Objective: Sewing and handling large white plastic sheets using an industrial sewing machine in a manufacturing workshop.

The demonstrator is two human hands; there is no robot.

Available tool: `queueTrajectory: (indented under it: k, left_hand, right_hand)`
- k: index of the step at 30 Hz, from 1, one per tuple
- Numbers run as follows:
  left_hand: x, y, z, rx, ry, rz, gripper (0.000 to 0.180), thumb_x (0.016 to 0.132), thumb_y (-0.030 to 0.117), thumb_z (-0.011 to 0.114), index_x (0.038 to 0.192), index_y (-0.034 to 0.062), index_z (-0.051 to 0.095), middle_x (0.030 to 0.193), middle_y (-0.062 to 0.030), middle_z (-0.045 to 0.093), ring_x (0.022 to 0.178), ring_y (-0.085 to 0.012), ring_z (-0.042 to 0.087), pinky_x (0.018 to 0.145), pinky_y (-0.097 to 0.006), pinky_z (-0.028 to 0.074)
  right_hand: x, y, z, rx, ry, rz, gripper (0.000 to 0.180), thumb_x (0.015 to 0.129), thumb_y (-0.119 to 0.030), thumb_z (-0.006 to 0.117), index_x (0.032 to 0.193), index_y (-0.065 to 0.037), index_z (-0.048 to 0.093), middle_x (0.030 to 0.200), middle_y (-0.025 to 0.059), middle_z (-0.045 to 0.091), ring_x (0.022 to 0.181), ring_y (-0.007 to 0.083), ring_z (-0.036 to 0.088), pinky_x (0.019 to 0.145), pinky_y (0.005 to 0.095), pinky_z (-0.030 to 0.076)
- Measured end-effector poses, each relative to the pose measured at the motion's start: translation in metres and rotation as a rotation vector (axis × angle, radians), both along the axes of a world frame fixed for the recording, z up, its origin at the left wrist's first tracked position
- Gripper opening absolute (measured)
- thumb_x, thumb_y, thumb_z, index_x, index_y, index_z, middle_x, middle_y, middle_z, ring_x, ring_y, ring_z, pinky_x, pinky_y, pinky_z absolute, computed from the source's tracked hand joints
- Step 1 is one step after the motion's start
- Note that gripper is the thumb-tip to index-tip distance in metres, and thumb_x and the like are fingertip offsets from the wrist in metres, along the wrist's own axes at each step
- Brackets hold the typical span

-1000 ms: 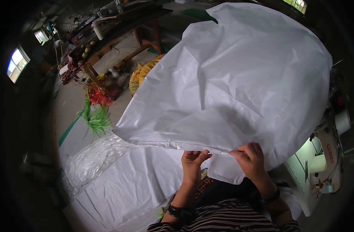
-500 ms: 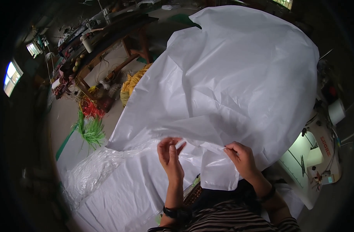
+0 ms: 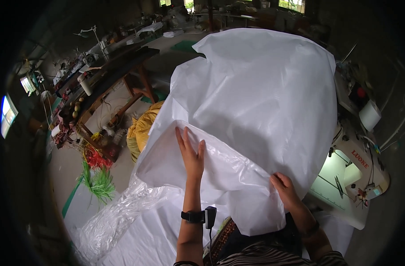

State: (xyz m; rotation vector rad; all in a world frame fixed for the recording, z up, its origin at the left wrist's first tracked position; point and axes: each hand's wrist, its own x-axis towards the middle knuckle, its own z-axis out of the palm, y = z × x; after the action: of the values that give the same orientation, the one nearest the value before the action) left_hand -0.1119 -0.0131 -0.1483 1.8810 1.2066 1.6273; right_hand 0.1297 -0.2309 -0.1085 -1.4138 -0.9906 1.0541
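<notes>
A large, glossy white plastic sheet (image 3: 255, 84) billows up in front of me and drapes down to my lap. Against the inside of its folded-back part lies my left hand (image 3: 192, 155), fingers stretched and spread. My right hand (image 3: 285, 190) pinches the sheet's edge at the right of that fold, its fingers closed together. Crinkled clear film (image 3: 109, 219) runs along the lower left, beside more smooth white sheeting (image 3: 140, 239).
A lit sewing machine (image 3: 359, 164) stands at the right, with tweezers (image 3: 339, 187) on its bed and a white thread cone (image 3: 370, 116) behind. On the left are a wooden bench (image 3: 136, 60), yellow sacks (image 3: 145, 126), and red (image 3: 96, 157) and green strands (image 3: 98, 184).
My left hand has moved up and forward, opening from a curled pose to spread fingers. The sheet's near edge is now lifted into a wide fold. My right hand keeps its pinch.
</notes>
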Motion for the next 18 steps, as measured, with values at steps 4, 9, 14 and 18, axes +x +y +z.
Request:
queueTrajectory:
  k: [4, 9, 14, 18]
  left_hand:
    - [0.025, 0.034, 0.018, 0.045, -0.093, 0.108, 0.069, 0.094, 0.019, 0.063, 0.152, 0.0025, 0.029, 0.16, -0.0273, 0.012, 0.149, -0.0413, 0.017, 0.118, -0.046, 0.022]
    - [0.147, 0.031, 0.04, 0.04, -0.01, -0.168, 0.083, 0.091, 0.027, 0.07, 0.156, 0.0079, 0.023, 0.163, -0.022, 0.013, 0.15, -0.0375, 0.017, 0.119, -0.051, 0.019]
    - [0.265, -0.052, 0.007, -0.054, 0.081, -0.444, 0.082, 0.093, 0.037, 0.064, 0.156, 0.0096, 0.02, 0.164, -0.0172, 0.012, 0.15, -0.0367, 0.018, 0.112, -0.066, 0.023]
    - [0.291, -0.099, -0.02, -0.095, 0.087, -0.479, 0.08, 0.093, 0.036, 0.063, 0.155, 0.009, 0.022, 0.163, -0.0172, 0.013, 0.15, -0.037, 0.018, 0.112, -0.065, 0.023]
  right_hand:
    - [0.009, -0.054, 0.016, -0.021, -0.231, 0.036, 0.018, 0.1, -0.017, 0.058, 0.09, -0.001, 0.06, 0.077, -0.0024, 0.053, 0.074, 0.0059, 0.047, 0.067, 0.0239, 0.041]
    - [0.041, -0.124, 0.047, -0.507, -0.413, 0.239, 0.012, 0.091, -0.013, 0.066, 0.098, -0.004, 0.064, 0.086, 0.0026, 0.062, 0.078, 0.0104, 0.058, 0.07, 0.0275, 0.047]
    - [0.036, -0.122, 0.1, -0.343, -0.768, 0.055, 0.01, 0.086, -0.008, 0.066, 0.09, 0.0, 0.063, 0.082, 0.0108, 0.068, 0.071, 0.0197, 0.065, 0.068, 0.0354, 0.051]
    - [-0.001, -0.065, 0.142, 0.181, -1.263, 0.114, 0.019, 0.085, -0.01, 0.068, 0.103, -0.005, 0.066, 0.097, 0.0071, 0.066, 0.079, 0.0207, 0.064, 0.073, 0.0325, 0.051]
